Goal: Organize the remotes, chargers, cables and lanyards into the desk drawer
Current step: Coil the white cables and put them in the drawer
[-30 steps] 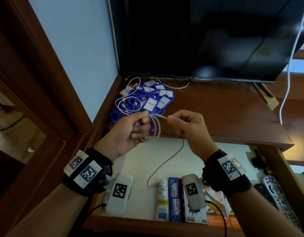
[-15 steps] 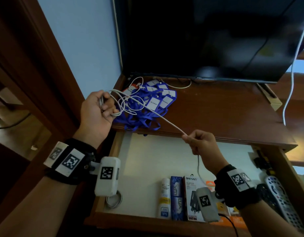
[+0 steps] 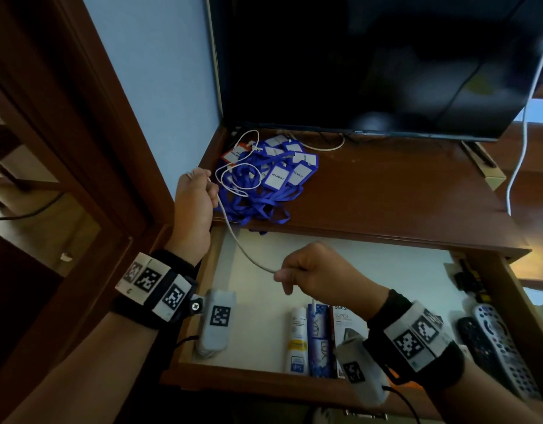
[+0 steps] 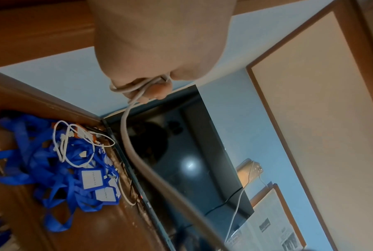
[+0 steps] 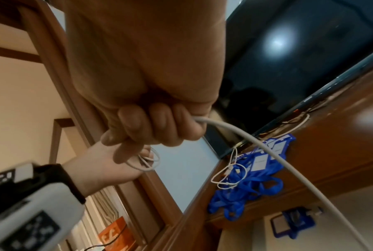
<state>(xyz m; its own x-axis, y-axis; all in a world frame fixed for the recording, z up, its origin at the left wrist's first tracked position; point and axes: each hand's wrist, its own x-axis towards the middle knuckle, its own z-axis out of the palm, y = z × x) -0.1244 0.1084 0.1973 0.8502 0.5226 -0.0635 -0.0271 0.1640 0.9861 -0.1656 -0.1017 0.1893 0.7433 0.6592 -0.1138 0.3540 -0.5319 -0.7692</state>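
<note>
White cable (image 3: pixel 239 240): we've got it in both hands. Left hand (image 3: pixel 194 203) is fisted round a small bundle of coils (image 4: pixel 136 88) at the left edge of the tabletop (image 3: pixel 386 191), just beside the blue lanyards (image 3: pixel 264 191). Right hand (image 3: pixel 319 273) pinches the free run over the open drawer (image 3: pixel 386 270), fingers (image 5: pixel 159 122) curled on it; the short tail with the plug (image 3: pixel 313 304) hangs below.

Key relation: the span runs diagonally, up-left to the left hand, down-right to the right hand, slightly slack. Little free cable is left, so we judge winding nearly done. Right hand is nearer the drawer; the next loop means carrying it up-left to the coil.

Drawer already holds remotes (image 3: pixel 490 341) at right, boxes (image 3: pixel 319 338) along the front. A second white cable (image 3: pixel 239 175) sits on the lanyards, untouched.
</note>
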